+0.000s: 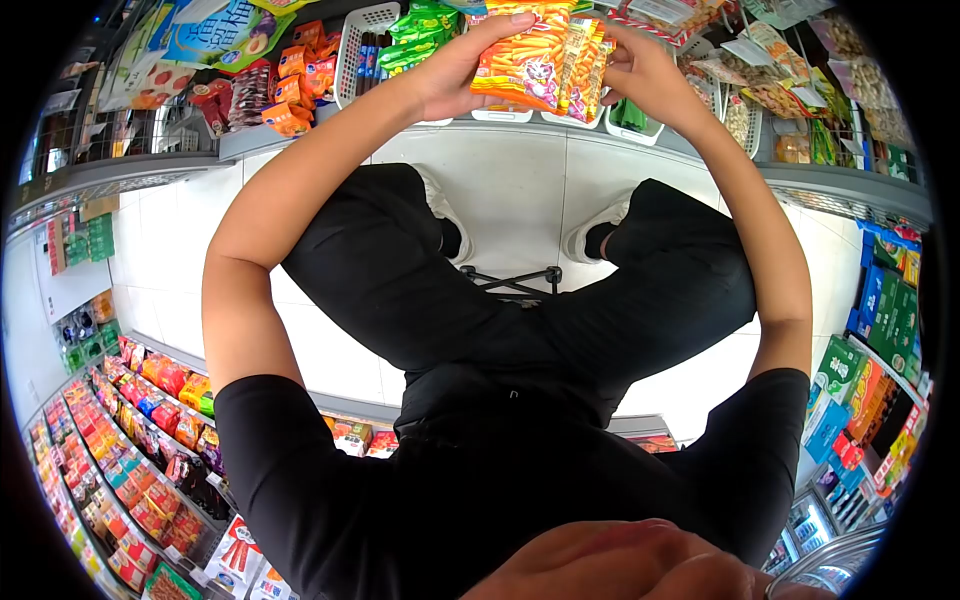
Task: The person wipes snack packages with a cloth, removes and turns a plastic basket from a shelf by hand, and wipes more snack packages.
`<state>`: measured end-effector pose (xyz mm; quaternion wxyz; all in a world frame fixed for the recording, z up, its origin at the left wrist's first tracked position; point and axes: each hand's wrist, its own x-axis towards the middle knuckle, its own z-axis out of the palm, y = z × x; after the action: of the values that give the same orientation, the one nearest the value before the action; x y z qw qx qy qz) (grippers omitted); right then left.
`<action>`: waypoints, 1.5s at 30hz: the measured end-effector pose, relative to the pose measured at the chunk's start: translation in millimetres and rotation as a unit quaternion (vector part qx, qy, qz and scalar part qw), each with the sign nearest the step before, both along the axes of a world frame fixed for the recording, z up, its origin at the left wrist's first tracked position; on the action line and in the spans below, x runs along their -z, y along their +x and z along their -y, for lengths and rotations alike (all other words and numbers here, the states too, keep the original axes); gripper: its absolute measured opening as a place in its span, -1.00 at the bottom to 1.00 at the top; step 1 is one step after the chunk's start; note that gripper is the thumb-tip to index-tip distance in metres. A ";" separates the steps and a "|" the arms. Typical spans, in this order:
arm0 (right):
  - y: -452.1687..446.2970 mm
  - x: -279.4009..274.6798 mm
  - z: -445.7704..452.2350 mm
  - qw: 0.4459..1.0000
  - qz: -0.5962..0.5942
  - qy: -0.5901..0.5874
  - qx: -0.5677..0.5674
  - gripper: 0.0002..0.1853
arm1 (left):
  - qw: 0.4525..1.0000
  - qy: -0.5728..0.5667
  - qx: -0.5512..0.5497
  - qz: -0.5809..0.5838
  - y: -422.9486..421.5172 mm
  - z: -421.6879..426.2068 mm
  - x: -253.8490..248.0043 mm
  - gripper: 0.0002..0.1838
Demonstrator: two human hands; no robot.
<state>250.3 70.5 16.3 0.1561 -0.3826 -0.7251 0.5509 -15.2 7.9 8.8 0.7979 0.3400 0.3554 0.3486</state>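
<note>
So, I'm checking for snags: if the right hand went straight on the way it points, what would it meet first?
The right hand would most likely meet the orange snack packets first; their edge lies right beside it, though exact contact is hard to tell.

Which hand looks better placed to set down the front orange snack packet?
Probably the left hand: it grips the front packet by its left side, while the right hand is at the packets behind.
</note>
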 end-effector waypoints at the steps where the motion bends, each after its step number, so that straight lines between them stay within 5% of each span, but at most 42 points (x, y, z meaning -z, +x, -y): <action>1: 1.0 2.6 -2.3 0.999 0.012 -0.040 -0.002 -0.47 | 1.000 0.000 0.004 -0.003 -0.4 -0.2 -0.3 -0.29; 8: 5.2 -14.4 -0.4 0.993 -0.048 -0.096 -0.042 -0.47 | 0.998 0.008 -0.051 0.026 -3.2 6.8 -1.1 -0.33; 11: 6.4 -27.4 3.4 0.993 -0.063 -0.078 -0.061 -0.45 | 0.985 -0.088 -0.075 0.127 -10.2 0.7 -5.9 -0.28; 12: 5.2 -30.1 6.1 0.993 -0.072 -0.075 -0.059 -0.44 | 0.958 -0.107 0.018 0.264 -12.6 -3.5 -6.5 -0.22; 16: 2.7 -31.6 7.7 0.992 -0.106 -0.057 -0.034 -0.42 | 0.961 -0.092 -0.015 0.261 -11.6 -6.4 -13.7 -0.12; 19: 3.3 -26.9 1.2 0.992 -0.102 -0.066 -0.028 -0.45 | 0.919 -0.111 0.102 0.364 -15.4 -7.2 -14.4 -0.08; 20: 2.9 -28.2 2.2 0.987 -0.129 -0.089 -0.020 -0.47 | 0.958 -0.120 0.004 0.260 -13.5 -6.7 -15.0 -0.02; 28: -9.7 -52.0 22.8 0.977 -0.200 -0.074 0.010 -0.65 | 0.917 -0.196 0.147 0.316 -18.2 -13.5 -3.2 0.16; 31: -9.1 -46.6 19.6 0.982 -0.180 -0.052 -0.015 -0.67 | 0.874 -0.090 0.299 0.373 -16.9 -10.4 -4.2 -0.22; 35: -7.1 -36.3 16.8 0.982 -0.176 -0.063 -0.018 -0.67 | 0.905 -0.193 0.187 0.330 -19.4 -8.1 7.8 0.17; 42: -5.7 -34.2 13.2 0.984 -0.161 -0.075 -0.033 -0.71 | 0.906 -0.212 0.193 0.310 -15.7 -8.5 3.1 0.19; 45: -5.6 -31.3 11.8 0.982 -0.164 -0.089 -0.029 -0.72 | 0.935 -0.104 0.208 0.266 -19.2 -9.3 12.7 0.17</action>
<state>244.7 58.7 47.5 0.2220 -0.2786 -0.6487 0.6726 -34.4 17.3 -3.9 0.9488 0.2166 0.0854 0.2134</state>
